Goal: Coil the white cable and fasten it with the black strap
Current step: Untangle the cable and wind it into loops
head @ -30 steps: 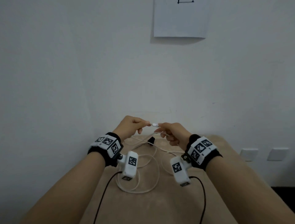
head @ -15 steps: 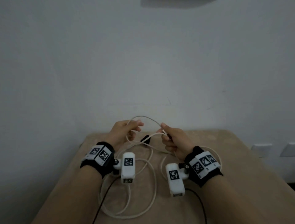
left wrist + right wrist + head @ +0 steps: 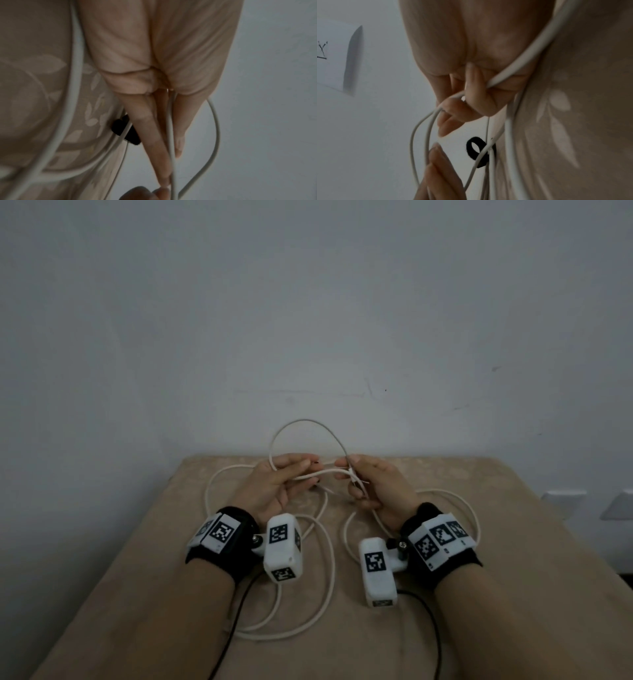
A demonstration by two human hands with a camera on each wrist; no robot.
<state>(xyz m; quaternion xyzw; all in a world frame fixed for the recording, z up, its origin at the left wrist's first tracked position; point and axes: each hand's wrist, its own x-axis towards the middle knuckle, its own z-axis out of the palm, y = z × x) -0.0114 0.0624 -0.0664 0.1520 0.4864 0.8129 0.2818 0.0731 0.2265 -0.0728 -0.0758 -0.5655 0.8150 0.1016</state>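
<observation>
Above the tabletop (image 3: pixel 513 542), between both hands: white cable (image 3: pixel 310 422), one loop, raised, standing upright toward the wall. Left hand (image 3: pixel 274 487): fingers nearly straight, cable pressed between thumb and fingers. Right hand (image 3: pixel 376 491): fingers curled round the cable. Remaining cable: loose curves on the tabletop, long run lying toward the near edge. Black strap (image 3: pixel 479 152): on the cable, hanging open, unfastened. Progress, as judged: first turn only; most coiling and all fastening outstanding.
</observation>
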